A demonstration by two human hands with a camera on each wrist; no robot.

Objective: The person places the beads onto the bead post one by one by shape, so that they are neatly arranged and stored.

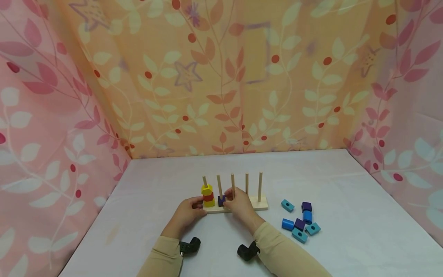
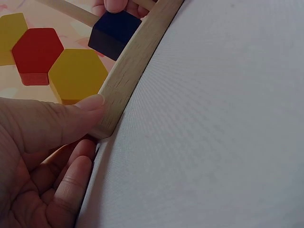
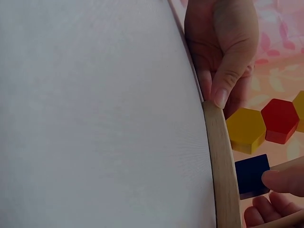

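A wooden peg base [image 1: 262,205] with several upright pegs stands on the table. Its left end is gripped by my left hand [image 1: 187,214], the thumb [image 2: 90,102] lying along the wood. Yellow, red and yellow hexagonal blocks [image 1: 208,197] are stacked on the leftmost peg. Low on the second peg sits a dark blue block [image 3: 252,174], down against the base. My right hand [image 1: 240,207] pinches this block at its upper edge, thumb in front. In the right wrist view part of that hand is cut off by the frame edge.
To the right of the base lie loose blocks: several teal ones [image 1: 287,205], blue cylinders [image 1: 287,224] and dark purple cubes [image 1: 306,207]. Patterned cloth walls [image 1: 221,96] enclose the white table [image 1: 138,246] at the back and sides.
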